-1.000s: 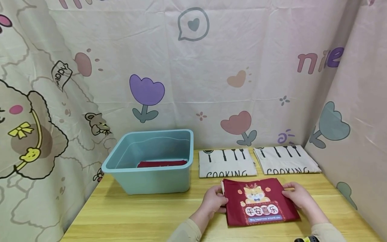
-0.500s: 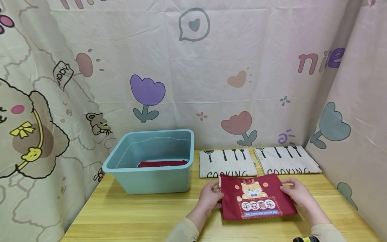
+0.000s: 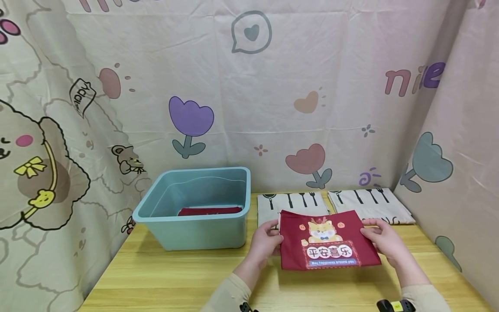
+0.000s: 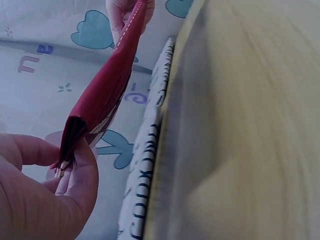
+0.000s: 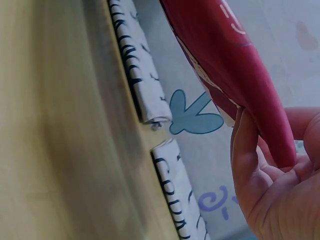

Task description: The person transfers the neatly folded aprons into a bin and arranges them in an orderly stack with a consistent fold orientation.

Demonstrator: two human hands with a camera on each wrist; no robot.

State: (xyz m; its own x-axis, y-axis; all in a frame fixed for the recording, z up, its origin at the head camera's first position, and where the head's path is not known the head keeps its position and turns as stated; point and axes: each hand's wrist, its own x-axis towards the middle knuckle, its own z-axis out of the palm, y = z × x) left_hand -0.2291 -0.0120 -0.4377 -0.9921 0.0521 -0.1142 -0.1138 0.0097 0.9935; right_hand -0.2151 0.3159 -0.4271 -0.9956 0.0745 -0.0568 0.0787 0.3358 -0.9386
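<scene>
Red folded cloth (image 3: 329,241) between hands (image 3: 264,243) (image 3: 387,243), each pinching one side edge (above table (image 3: 175,277)).

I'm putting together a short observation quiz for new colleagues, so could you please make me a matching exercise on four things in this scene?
Things:
1. cartoon-printed red cloth
2. blue bin
3. rightmost white cloth
4. tabletop

Places, colours or states:
A. yellowish wood, underneath the other three
B. folded, with black utensil prints
C. held between the left hand and the right hand
D. open at the top, with a red item inside

Right pairs: 1-C, 2-D, 3-B, 4-A.
</scene>
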